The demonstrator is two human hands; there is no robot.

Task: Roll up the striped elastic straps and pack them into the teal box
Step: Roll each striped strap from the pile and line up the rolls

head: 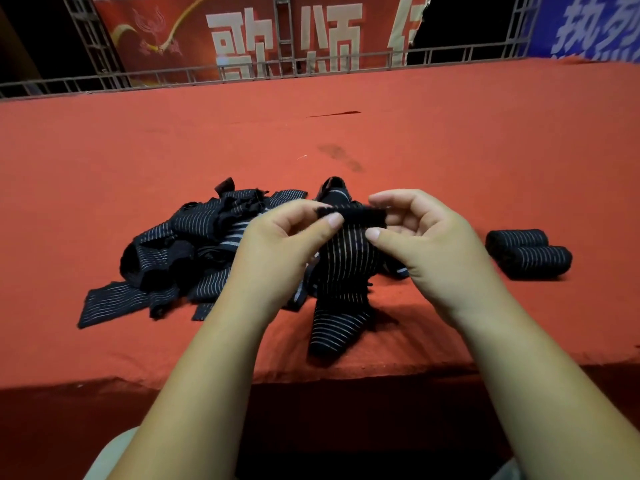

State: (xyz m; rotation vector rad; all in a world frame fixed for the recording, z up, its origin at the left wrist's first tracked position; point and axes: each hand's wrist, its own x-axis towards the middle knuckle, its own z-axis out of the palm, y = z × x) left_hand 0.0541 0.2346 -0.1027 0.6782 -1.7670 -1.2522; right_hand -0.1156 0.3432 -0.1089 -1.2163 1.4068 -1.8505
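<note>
A black strap with thin white stripes [343, 268] hangs from my two hands down onto the red table, its lower end lying near the front edge. My left hand [280, 251] and my right hand [426, 244] each pinch the strap's top end, which is folded into a small black roll between thumbs and fingers. A loose heap of the same striped straps [183, 244] lies to the left, partly behind my left hand. Two rolled-up straps [530, 254] lie side by side on the right. No teal box is in view.
The red cloth-covered table [346, 133] stretches far back to a metal railing [242, 69] with red and blue banners behind it. A dark stain [341, 157] marks the cloth beyond the straps. The table's front edge [311, 375] runs just under my forearms.
</note>
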